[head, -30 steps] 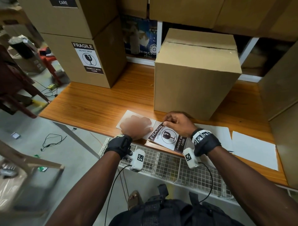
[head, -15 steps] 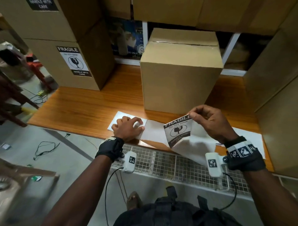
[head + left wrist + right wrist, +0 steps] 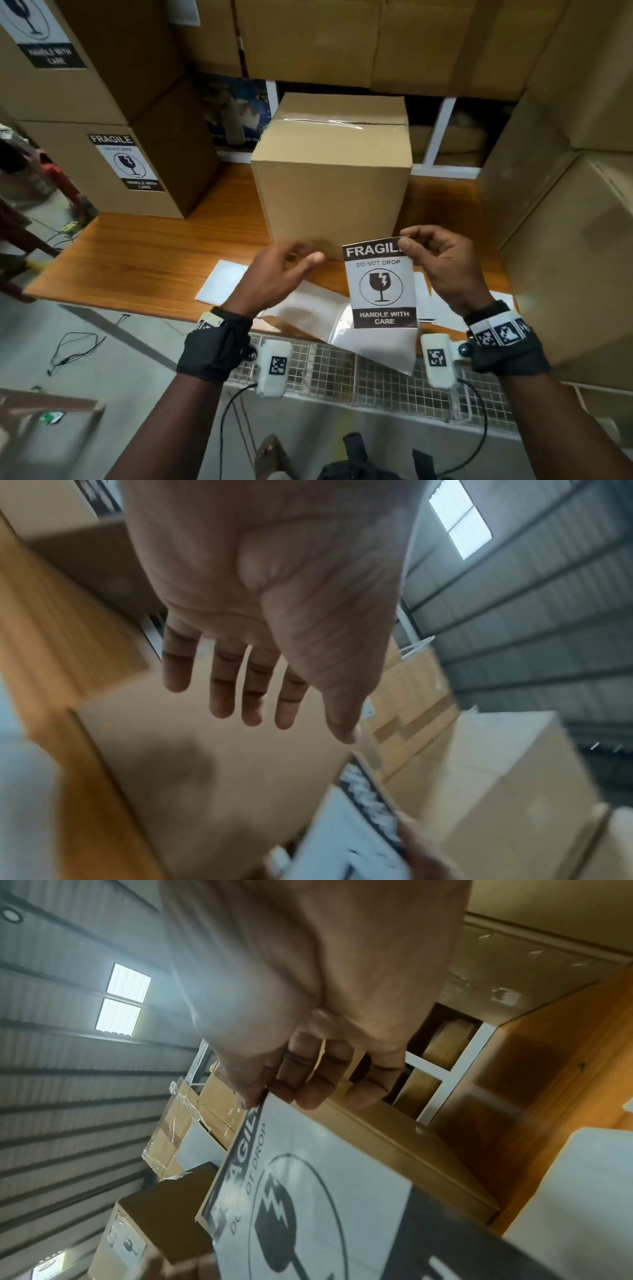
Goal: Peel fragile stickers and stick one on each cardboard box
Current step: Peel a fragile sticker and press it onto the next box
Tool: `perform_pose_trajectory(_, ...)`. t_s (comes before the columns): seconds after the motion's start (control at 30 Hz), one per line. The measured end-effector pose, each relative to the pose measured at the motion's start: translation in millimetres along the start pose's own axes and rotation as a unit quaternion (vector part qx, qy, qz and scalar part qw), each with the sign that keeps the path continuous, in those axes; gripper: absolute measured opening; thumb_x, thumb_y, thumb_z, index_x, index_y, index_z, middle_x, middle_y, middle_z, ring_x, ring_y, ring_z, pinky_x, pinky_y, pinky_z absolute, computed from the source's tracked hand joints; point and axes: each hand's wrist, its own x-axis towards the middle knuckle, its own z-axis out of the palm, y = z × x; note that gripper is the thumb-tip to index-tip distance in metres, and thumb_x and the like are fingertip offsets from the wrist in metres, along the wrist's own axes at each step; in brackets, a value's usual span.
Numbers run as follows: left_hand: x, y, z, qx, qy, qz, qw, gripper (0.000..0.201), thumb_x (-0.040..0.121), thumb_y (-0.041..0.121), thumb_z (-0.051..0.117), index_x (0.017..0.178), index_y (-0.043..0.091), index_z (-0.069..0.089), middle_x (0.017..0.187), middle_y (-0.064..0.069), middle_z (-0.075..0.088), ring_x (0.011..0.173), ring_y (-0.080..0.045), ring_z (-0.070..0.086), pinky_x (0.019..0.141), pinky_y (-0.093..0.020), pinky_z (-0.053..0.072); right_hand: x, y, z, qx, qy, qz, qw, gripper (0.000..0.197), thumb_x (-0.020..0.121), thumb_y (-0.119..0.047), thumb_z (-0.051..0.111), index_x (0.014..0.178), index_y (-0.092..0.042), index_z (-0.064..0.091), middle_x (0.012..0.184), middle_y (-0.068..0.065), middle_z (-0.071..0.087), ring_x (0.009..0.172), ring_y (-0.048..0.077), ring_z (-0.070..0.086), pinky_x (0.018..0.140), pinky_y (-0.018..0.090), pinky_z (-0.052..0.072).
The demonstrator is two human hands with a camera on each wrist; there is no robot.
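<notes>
My right hand (image 3: 407, 244) pinches the top right corner of a FRAGILE sticker (image 3: 379, 284), which hangs upright in the air in front of a plain cardboard box (image 3: 330, 178) on the wooden table (image 3: 144, 253). The right wrist view shows the thumb and forefinger of that right hand (image 3: 265, 1096) nipping the sticker (image 3: 329, 1183) at its dark top band. To the sticker's left my left hand (image 3: 301, 262) is raised with fingers spread and holds nothing; in the left wrist view the left hand (image 3: 274, 712) hovers before the box face (image 3: 205, 764). The peeled backing sheet (image 3: 373, 342) lies over the table's front edge.
A box with a FRAGILE label (image 3: 126, 162) stands at the back left, under another labelled box (image 3: 41, 37). More boxes (image 3: 565, 192) are stacked on the right and along the back. White sheets (image 3: 221, 281) lie on the table. A wire mesh shelf (image 3: 342, 370) runs below the front edge.
My right hand lifted the sticker clear of its backing and turned it upright. My left hand left the sheets on the table and rose, opening, beside the sticker.
</notes>
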Motion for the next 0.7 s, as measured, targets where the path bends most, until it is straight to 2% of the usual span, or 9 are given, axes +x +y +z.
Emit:
perform_pose_trajectory(0.07,2,37,7,-0.066,-0.022,0.03,0.997,0.04,0.084,0.062,0.066,0.116,0.039,0.064,0.111,0.014,0.068,0.097,0.001,0.065,0.075,-0.016,0.054,3,-3,4,0.006,-0.007,-0.01,1.0,0.015,0.089,-0.02,0.069,0.102,-0.012,0.07,0.094,0.0,0.076,0.09,0.018,0.074,0.073,0.028,0.061)
perform_pose_trajectory(0.1,4,49,10,-0.091,-0.026,0.039,0.995,0.041,0.082,0.059,0.071,0.116,0.038,0.062,0.109,0.014,0.068,0.095,0.001,0.067,0.074,-0.016,0.056,4,-4,6,0.007,-0.009,-0.012,1.0,0.012,0.09,-0.019,0.069,0.1,-0.012,0.069,0.093,-0.001,0.076,0.089,0.017,0.074,0.071,0.027,0.061)
perform_pose_trajectory(0.17,11,58,18,-0.12,-0.011,0.05,0.991,0.042,0.08,0.049,0.078,0.114,0.029,0.062,0.104,0.011,0.071,0.09,0.001,0.068,0.071,-0.017,0.057,6,-6,10,0.007,-0.01,-0.014,1.0,0.009,0.093,-0.016,0.068,0.099,-0.011,0.068,0.091,-0.001,0.075,0.086,0.015,0.074,0.067,0.025,0.06)
perform_pose_trajectory(0.2,15,60,21,-0.13,0.001,0.053,0.99,0.037,0.081,0.042,0.08,0.109,0.024,0.064,0.099,0.008,0.072,0.087,-0.001,0.069,0.069,-0.02,0.058,8,-7,12,0.007,-0.009,-0.016,1.0,0.009,0.093,-0.016,0.067,0.1,-0.01,0.068,0.09,-0.002,0.075,0.085,0.015,0.074,0.066,0.025,0.06)
perform_pose_trajectory(0.3,27,60,21,-0.159,0.034,0.068,0.984,0.018,0.085,0.029,0.081,0.089,0.017,0.067,0.086,0.001,0.075,0.077,-0.013,0.073,0.065,-0.04,0.062,12,-10,16,0.015,0.0,-0.024,1.0,0.007,0.094,-0.015,0.066,0.099,-0.01,0.067,0.091,0.003,0.074,0.085,0.017,0.074,0.067,0.028,0.061)
perform_pose_trajectory(0.4,36,56,18,-0.166,0.053,0.082,0.981,0.012,0.089,0.027,0.077,0.082,0.021,0.069,0.081,0.002,0.075,0.074,-0.015,0.072,0.064,-0.041,0.06,18,-13,21,0.023,0.015,-0.026,0.999,0.004,0.095,-0.014,0.066,0.097,-0.011,0.067,0.09,0.006,0.074,0.083,0.018,0.073,0.067,0.03,0.061)
perform_pose_trajectory(0.47,41,53,17,-0.162,0.062,0.084,0.981,0.01,0.093,0.025,0.073,0.084,0.023,0.07,0.081,0.001,0.075,0.073,-0.014,0.071,0.065,-0.038,0.06,23,-14,26,0.024,0.031,-0.024,0.999,0.003,0.096,-0.014,0.066,0.097,-0.011,0.066,0.09,0.005,0.073,0.081,0.018,0.073,0.066,0.03,0.061)
perform_pose_trajectory(0.6,54,47,15,-0.14,0.073,0.084,0.984,0.017,0.098,0.026,0.066,0.1,0.012,0.075,0.091,-0.001,0.075,0.081,-0.015,0.072,0.069,-0.035,0.062,34,-14,36,0.01,0.077,-0.025,0.997,0.003,0.095,-0.017,0.068,0.093,-0.016,0.066,0.089,0.004,0.074,0.082,0.019,0.074,0.068,0.035,0.063)
perform_pose_trajectory(0.7,62,47,11,-0.121,0.081,0.098,0.984,0.018,0.097,0.023,0.066,0.106,0.01,0.075,0.095,-0.001,0.076,0.083,-0.012,0.072,0.07,-0.033,0.062,41,-12,41,-0.004,0.1,-0.035,0.994,0.004,0.095,-0.019,0.069,0.092,-0.019,0.066,0.09,0.004,0.073,0.082,0.018,0.074,0.069,0.039,0.063)
